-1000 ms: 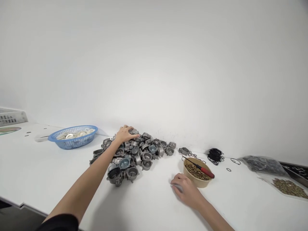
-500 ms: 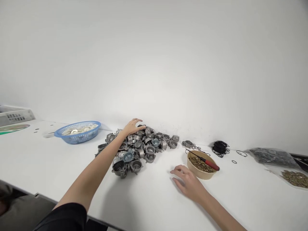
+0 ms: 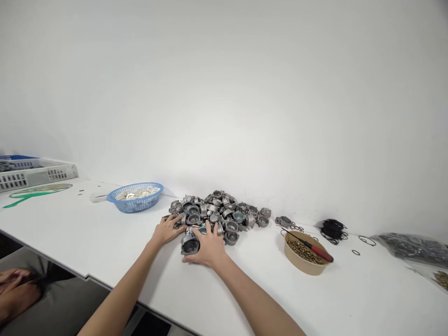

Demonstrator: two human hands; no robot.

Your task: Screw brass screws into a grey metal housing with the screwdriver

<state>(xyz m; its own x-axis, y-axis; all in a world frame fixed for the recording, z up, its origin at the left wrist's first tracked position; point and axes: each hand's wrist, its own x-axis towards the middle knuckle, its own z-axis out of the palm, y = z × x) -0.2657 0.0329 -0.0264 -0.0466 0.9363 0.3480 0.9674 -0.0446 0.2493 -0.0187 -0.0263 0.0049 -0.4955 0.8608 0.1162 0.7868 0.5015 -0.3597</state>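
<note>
A heap of grey cast-metal parts [image 3: 213,214], cup-shaped with small lugs like carburetor float bowls, lies on the white table. At its front left edge, my left hand [image 3: 167,230] rests against the parts with its fingers apart. My right hand [image 3: 209,248] spreads over the front of the heap, thumb and fingers apart around a dark cup-shaped part [image 3: 190,244]. Some parts beneath the right fingers are hidden. Neither hand has lifted a part off the table.
A tan bowl [image 3: 297,266] of brass-coloured screws, with a red-handled screwdriver [image 3: 320,253] across it, stands right. Behind are black rings [image 3: 332,228] and a bag of dark parts [image 3: 413,247]. A blue basket [image 3: 136,204] and white crate [image 3: 42,175] stand left; another person's hands [image 3: 17,291] show lower left.
My left hand has come down from the top of the heap to its front left. My right hand has moved left from beside the tan bowl onto the heap. The view has shifted left.
</note>
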